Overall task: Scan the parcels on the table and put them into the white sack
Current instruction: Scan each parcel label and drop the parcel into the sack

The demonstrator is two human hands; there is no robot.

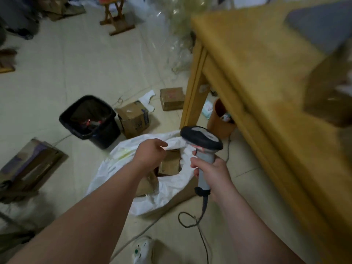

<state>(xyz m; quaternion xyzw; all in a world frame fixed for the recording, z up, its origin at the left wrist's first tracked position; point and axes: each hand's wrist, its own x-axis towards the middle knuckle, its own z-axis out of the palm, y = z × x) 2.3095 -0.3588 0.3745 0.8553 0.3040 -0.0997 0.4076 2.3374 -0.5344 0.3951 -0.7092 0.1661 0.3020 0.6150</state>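
Observation:
The white sack [171, 189] lies open on the floor beside the yellow table [266, 77]. Brown cardboard parcels [169, 164] show inside its mouth. My left hand [150, 153] pinches the sack's upper rim. My right hand [211, 172] grips the grey handle of a barcode scanner [202, 141], whose black head hovers over the sack's right edge with a red light glowing under it. A blurred brown parcel [329, 88] sits on the table at the far right.
A black bin [91, 119] and two cardboard boxes [133, 119] [171, 98] stand on the tiled floor behind the sack. An orange bin [219, 121] sits under the table. Flattened cartons [28, 166] lie at left. The scanner cable [190, 220] loops on the floor.

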